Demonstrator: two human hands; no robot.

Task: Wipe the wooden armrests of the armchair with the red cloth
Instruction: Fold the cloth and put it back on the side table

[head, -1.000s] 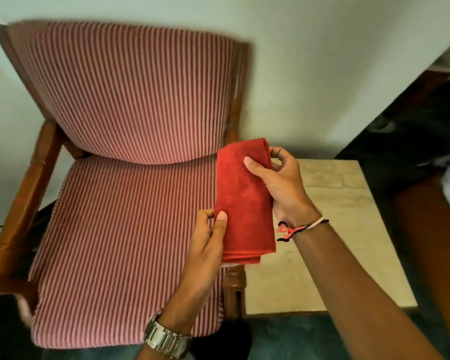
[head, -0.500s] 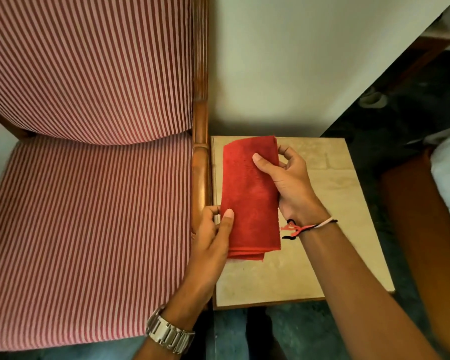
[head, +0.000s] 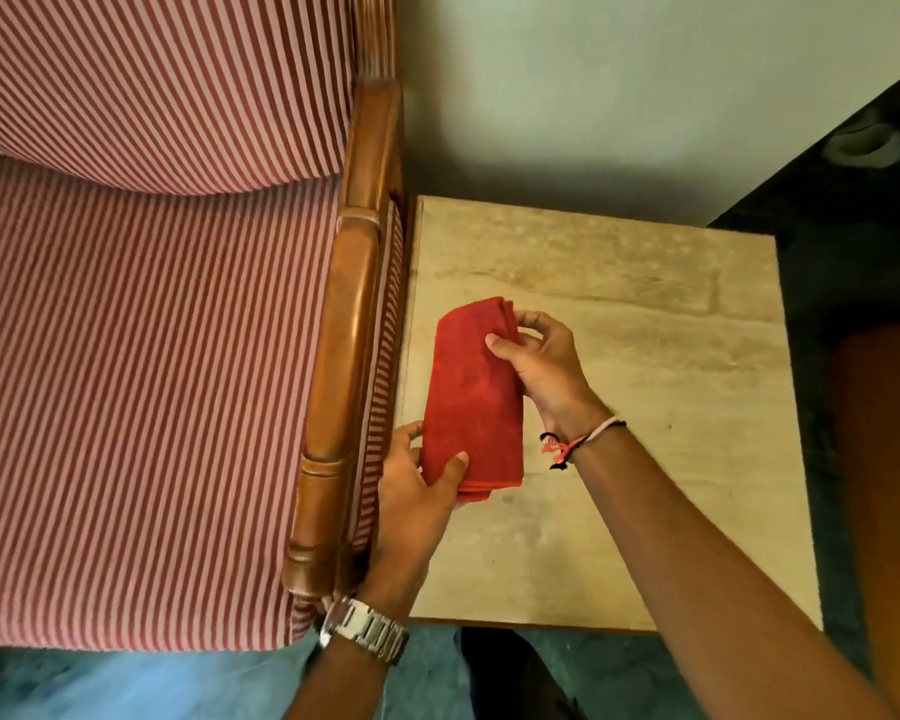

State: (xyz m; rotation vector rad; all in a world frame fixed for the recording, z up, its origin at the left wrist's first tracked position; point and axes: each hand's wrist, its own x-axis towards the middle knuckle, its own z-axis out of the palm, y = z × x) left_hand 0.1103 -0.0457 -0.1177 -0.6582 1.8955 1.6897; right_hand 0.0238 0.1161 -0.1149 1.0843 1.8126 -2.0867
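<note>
Since a moment ago we have carried the folded red cloth (head: 473, 394) lower, beside the wooden armrest (head: 343, 356), over the table (head: 645, 314). Left hand (head: 417, 491) pinches its near end, right hand (head: 544, 363) its far edge; wiping not yet begun.

Folded red cloth (head: 471, 392) between both hands, beside armrest (head: 341, 350)

No text, label, brand, number or sign can be read anywhere; the wristwatch (head: 363, 629) at 6 o'clock shows only its bare metal band.
</note>
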